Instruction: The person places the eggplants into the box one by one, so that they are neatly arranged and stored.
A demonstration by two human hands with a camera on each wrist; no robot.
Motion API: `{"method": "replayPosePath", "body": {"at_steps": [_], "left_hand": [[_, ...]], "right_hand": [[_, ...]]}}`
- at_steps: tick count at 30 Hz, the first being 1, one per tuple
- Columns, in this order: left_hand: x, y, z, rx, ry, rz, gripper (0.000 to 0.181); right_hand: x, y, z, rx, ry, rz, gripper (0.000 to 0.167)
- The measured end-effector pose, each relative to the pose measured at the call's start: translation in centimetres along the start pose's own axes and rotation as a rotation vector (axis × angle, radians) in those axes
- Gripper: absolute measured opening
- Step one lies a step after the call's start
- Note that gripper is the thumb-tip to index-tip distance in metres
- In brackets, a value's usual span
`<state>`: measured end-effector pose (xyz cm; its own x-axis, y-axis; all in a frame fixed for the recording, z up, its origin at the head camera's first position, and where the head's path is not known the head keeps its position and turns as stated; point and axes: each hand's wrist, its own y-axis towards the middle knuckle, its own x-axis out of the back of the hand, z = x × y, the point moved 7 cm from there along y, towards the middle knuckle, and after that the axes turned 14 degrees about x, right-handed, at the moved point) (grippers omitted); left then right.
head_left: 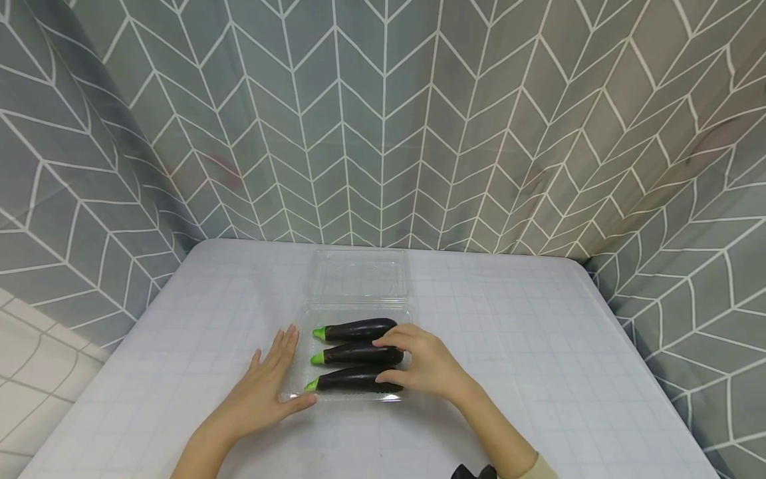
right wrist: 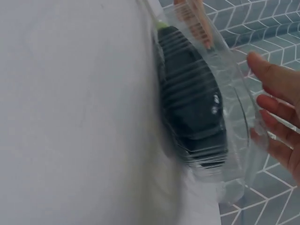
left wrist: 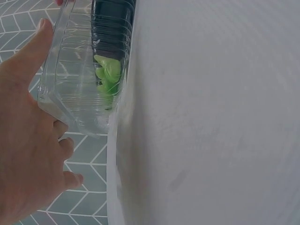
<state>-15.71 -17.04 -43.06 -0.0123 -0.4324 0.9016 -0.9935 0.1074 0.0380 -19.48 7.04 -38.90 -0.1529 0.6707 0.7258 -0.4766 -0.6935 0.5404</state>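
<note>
Three dark eggplants with green stem ends lie side by side in a clear plastic container: a far one (head_left: pixel 356 328), a middle one (head_left: pixel 353 353) and a near one (head_left: pixel 353 379). The container's tray (head_left: pixel 303 346) has its lid (head_left: pixel 359 276) folded back behind it. My left hand (head_left: pixel 263 389) rests at the tray's left side, fingers straight and thumb spread toward the near corner. Over the eggplants' right ends reaches my right hand (head_left: pixel 425 362), fingers slightly bent, fingertips at the middle and near ones. In the right wrist view its fingers (right wrist: pixel 272 77) are spread at the tray's wall.
The container stands on a white-covered table (head_left: pixel 509 346). Grey curtains (head_left: pixel 383 133) with a white chevron pattern hang behind the table and on both sides. Part of a black object (head_left: pixel 473 472) shows at the bottom edge near the right forearm.
</note>
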Motion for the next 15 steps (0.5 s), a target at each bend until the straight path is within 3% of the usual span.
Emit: {"method": "replayPosePath", "body": {"at_steps": [5, 15], "left_hand": [[0.0, 0.0, 0.1, 0.0, 0.002, -0.004, 0.109], [0.0, 0.1, 0.1, 0.005, -0.005, -0.002, 0.109]], "right_hand": [[1.4, 0.0, -0.2, 0.052, 0.144, -0.104, 0.051], [4.3, 1.0, 1.2, 0.097, 0.146, -0.137, 0.051]]}}
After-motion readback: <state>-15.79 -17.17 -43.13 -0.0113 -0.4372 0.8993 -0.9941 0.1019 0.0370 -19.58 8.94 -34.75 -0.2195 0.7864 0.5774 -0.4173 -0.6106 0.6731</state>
